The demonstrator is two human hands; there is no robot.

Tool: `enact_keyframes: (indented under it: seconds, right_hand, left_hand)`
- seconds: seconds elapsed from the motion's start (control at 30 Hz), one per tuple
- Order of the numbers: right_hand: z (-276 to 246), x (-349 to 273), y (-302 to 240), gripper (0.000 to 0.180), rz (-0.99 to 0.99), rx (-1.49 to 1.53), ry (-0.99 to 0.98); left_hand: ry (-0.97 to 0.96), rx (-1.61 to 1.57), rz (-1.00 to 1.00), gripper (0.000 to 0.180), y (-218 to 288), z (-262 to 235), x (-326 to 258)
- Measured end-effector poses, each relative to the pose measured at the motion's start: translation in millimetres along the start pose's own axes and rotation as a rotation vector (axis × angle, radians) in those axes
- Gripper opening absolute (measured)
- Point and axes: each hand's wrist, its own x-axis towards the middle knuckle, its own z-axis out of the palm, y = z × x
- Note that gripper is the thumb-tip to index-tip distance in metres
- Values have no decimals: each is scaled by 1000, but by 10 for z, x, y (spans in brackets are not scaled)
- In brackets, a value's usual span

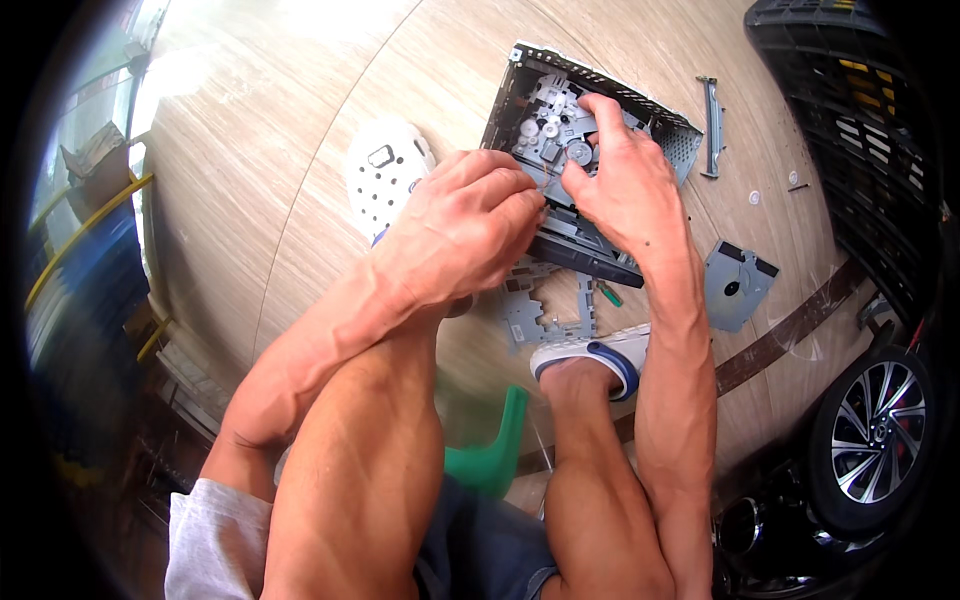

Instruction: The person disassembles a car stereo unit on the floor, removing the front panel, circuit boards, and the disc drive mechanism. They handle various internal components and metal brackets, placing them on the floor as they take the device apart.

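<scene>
An open metal case (683,150) with perforated sides lies tilted on the floor in front of me. Inside it sits a grey disc-drive mechanism (550,128) with white gears and a round motor. My right hand (632,175) reaches over the case from the right, its index finger and thumb spread across the mechanism and gripping it. At the case's left edge, my left hand (468,222) is closed with curled fingers. What lies in those fingers is hidden. A thin wire seems to run near the left fingertips.
A cut-out metal plate (525,315) and a small green piece (609,294) lie below the case. On the right are a metal bracket (711,128), a white ring (754,198), a pin (797,187), a metal cover (735,290), a black crate (850,110) and a wheel (880,430).
</scene>
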Motion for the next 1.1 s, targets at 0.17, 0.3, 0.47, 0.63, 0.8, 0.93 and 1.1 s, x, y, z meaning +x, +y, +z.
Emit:
enact_keyframes:
  seconds: [0.17, 0.3, 0.47, 0.63, 0.8, 0.93, 1.1]
  right_hand:
    - [-39, -2, -41, 59, -24, -41, 10]
    - [-1, 9, -15, 59, -35, -109, 2]
    - [41, -37, -11, 59, -24, -65, -8]
    - [14, -95, 13, 58, -57, -68, 19]
    - [-13, -167, -19, 51, -91, -75, 46]
    - [-195, -285, 67, 33, -163, 207, 366]
    - [-553, -263, 495, 34, 290, 267, 633]
  left_hand:
    - [-59, 109, 25, 24, -17, 15, -14]
    - [-80, 150, 60, 25, -18, 28, 14]
    - [-7, 189, 46, 30, -13, 68, 71]
    - [-20, 374, 31, 41, -7, 112, 268]
    - [-249, 519, 5, 51, -29, 195, 370]
    - [-407, 615, 11, 57, 6, 247, 419]
    - [-349, 437, -28, 54, -120, 213, 323]
